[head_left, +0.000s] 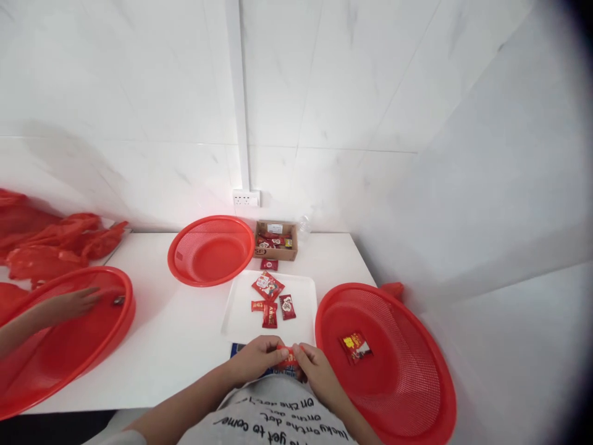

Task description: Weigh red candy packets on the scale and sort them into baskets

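Note:
Close to my body, both hands pinch a small red packet (288,357) between them. My left hand (260,358) grips its left side, and my right hand (315,364) has the right side. Just beyond my hands lies a white tray (299,287). On it are a red packet with a cartoon picture (267,285), a dark red packet (287,306), and a red packet (269,314) with a smaller one beside it. A dark blue printed item (237,349) is partly hidden under my hands.
A red basket (389,293) at right holds one red-and-yellow packet (356,346). Another red basket (210,281) stands behind left, near a cardboard box (277,253) of packets. A co-worker's hand (76,303) reaches into a red basket (125,290) at left. Red plastic bags (55,247) lie behind it.

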`<control>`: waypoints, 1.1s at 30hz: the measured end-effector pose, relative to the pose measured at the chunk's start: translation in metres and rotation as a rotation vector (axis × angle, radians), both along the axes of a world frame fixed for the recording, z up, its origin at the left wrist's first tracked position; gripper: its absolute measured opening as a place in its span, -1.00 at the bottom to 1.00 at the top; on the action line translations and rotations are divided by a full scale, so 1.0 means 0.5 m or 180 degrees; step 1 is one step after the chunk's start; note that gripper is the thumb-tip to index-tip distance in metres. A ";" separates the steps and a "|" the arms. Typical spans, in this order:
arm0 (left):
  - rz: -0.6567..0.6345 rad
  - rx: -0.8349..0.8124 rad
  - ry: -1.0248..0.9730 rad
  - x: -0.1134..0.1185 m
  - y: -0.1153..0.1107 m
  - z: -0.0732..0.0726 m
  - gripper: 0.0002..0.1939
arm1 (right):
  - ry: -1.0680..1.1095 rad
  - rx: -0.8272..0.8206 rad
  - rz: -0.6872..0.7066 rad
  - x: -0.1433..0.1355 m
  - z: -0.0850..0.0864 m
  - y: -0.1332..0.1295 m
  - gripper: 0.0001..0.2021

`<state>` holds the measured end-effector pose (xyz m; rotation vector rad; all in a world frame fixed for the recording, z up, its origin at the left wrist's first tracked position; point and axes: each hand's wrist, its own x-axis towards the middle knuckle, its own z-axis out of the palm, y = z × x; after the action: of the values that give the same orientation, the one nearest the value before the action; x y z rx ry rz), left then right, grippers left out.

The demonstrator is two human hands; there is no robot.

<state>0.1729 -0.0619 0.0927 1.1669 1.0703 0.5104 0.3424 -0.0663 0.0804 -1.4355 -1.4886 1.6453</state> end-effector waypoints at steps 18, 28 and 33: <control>-0.0558 0.0427 0.0340 -0.002 0.004 -0.004 -0.64 | -0.0143 0.0135 0.0074 -0.007 0.003 -0.002 -0.49; 0.0527 0.2004 0.3404 -0.183 0.141 -0.076 -0.53 | -0.0075 -0.0119 -0.0452 -0.005 0.000 -0.010 -0.47; 0.0646 0.1392 0.3997 -0.285 0.152 -0.113 -0.42 | -0.0051 -0.0112 -0.0465 -0.005 -0.002 -0.013 -0.46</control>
<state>0.0305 0.0140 0.0359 1.8345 2.2348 0.1036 0.3400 -0.0727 0.0795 -1.5416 -1.3356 1.5820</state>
